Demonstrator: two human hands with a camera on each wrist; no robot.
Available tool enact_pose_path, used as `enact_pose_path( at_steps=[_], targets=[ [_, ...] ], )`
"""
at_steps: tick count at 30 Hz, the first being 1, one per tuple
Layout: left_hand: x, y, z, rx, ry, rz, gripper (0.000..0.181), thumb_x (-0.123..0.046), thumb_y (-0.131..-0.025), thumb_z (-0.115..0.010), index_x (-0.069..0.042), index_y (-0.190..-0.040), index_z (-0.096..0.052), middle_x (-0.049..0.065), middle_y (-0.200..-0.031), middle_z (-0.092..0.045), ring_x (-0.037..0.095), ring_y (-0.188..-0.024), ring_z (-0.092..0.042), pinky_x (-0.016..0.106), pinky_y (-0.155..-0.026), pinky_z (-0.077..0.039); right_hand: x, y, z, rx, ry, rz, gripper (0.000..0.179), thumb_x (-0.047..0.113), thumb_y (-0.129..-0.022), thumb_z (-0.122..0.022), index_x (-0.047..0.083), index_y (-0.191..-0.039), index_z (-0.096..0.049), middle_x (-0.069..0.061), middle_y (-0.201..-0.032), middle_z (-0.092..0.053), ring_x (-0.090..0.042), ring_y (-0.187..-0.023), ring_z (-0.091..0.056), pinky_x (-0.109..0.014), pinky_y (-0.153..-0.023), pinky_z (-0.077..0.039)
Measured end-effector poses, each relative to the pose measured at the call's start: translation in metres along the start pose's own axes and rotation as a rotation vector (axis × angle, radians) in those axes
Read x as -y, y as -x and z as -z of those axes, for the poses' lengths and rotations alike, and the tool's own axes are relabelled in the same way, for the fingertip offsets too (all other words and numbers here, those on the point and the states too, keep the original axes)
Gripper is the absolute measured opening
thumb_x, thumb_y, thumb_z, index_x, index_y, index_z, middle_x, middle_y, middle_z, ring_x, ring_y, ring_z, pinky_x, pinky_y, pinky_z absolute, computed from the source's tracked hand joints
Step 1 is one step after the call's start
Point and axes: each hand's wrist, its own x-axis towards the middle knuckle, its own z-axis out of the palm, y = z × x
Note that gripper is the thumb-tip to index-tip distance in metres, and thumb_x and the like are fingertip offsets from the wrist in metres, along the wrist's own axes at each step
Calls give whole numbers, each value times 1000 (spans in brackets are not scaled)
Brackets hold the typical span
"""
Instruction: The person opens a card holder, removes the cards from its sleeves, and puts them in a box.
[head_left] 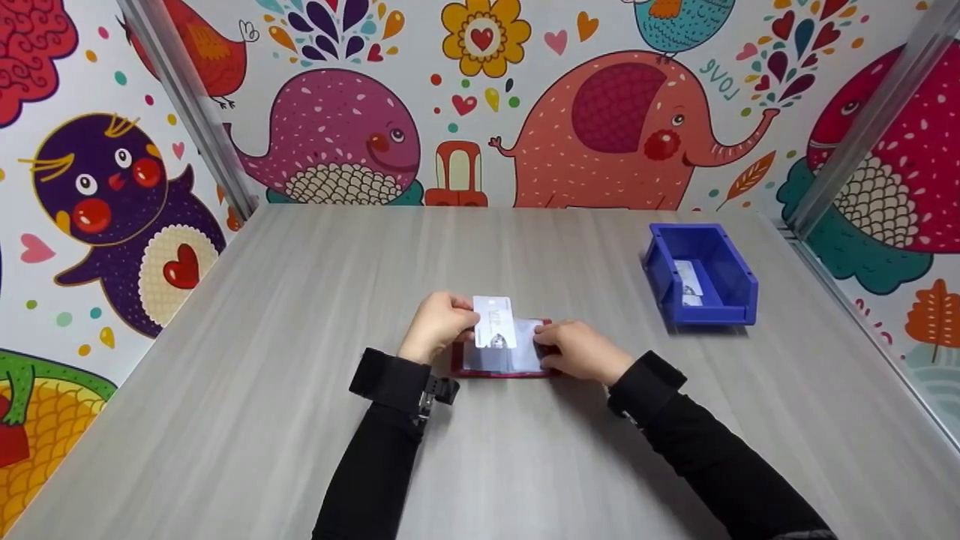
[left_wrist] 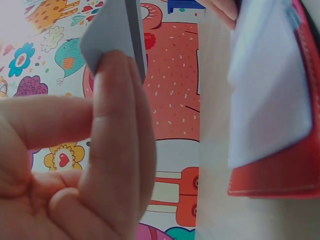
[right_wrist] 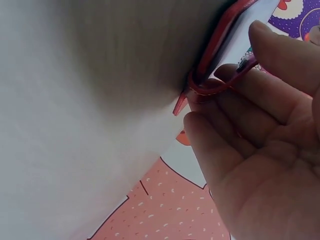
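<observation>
A white printed card [head_left: 495,321] is pinched by my left hand [head_left: 439,328], raised above the left part of an open red card holder [left_wrist: 280,177]. In the left wrist view, thumb and fingers grip the card's edge, apart from the holder. The holder's clear plastic sleeves [head_left: 526,352] lie spread out on the table. My right hand [head_left: 589,351] holds the holder's right edge. The right wrist view shows its fingers curled by a thin red strap [right_wrist: 215,90], the thumb near the sleeves.
A blue plastic bin [head_left: 716,315] stands on the table at the right, with white cards [head_left: 687,279] inside. The grey wood-grain table [head_left: 262,420] meets cartoon-printed walls [head_left: 480,105] at the back and sides, with metal posts [head_left: 196,112] in the corners.
</observation>
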Motion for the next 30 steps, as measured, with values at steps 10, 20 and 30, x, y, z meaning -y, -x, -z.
enact_pose_path(
  at_steps=[10,20,30],
  targets=[
    [-7,4,-2,12,44,-33,25,7,-85,-60,17,-107,-59,20,-94,-64,19,-68,-63,25,-61,-56,-1,7,7,-50,-107,-114,19,7,-87,-72,-3,-102,-66,-10,-91,-65,-24,-81,-59,-42,-76,-50],
    [-10,5,-5,15,80,-52,23,9,-84,-58,19,-105,-61,17,-89,-64,17,-66,-62,27,-62,-57,6,4,21,-198,-224,-256,37,6,-92,-66,-11,-124,-61,-22,-110,-67,-33,-99,-66,-46,-87,-52],
    [-11,8,-15,27,91,-68,24,9,-85,-58,19,-107,-59,22,-93,-65,16,-64,-61,24,-59,-56,21,-4,30,-230,-494,-370,37,11,-98,-60,-9,-129,-56,-18,-104,-67,-28,-91,-68,-43,-80,-55]
  ],
)
